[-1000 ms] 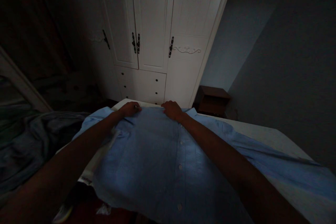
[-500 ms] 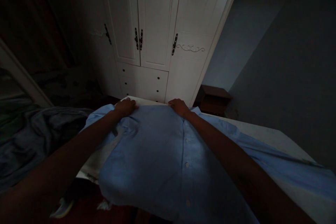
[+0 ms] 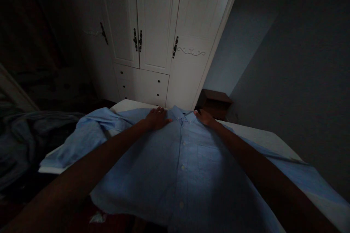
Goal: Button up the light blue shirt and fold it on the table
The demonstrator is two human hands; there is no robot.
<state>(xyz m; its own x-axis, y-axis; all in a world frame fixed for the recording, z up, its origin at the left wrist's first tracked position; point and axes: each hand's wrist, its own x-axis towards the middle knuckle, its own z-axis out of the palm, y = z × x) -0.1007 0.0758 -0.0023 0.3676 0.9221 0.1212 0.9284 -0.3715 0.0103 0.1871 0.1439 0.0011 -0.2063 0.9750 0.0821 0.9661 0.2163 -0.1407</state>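
Wall, plain grey, in shadow (image 3: 290, 72): at 2 o'clock.

Wardrobe, white, panelled, with dark metal handles and small round drawer knobs (image 3: 153, 22): at 12 o'clock, beyond the worktop.

Worktop, white, flat (image 3: 259, 134): across the middle, under the shirt.

Shirt, light blue cloth, button-front, long-sleeved (image 3: 147, 167): front upward on the worktop, its hem hanging over the near edge at 6 o'clock. One sleeve bunched toward 8 o'clock, the other stretched toward 4 o'clock. From both hands, the body extends toward 6 o'clock.

Fabric heap, dark grey, rumpled (image 3: 30, 134): at 9 o'clock.

Cabinet, brown, box-shaped, open-fronted (image 3: 217, 98): at 1 o'clock from the right hand, beyond the worktop.

Left hand (image 3: 158, 118): spread on the shirt's shoulder, at 9 o'clock from the collar, grasping nothing.

Right hand (image 3: 205, 117): touching the collar at its 3 o'clock side; whether it pinches the cloth, cannot tell.

Collar, light blue, pointed (image 3: 190, 117): between the hands.

Buttons, small, round, pale (image 3: 183, 167): in line down the front toward 6 o'clock.
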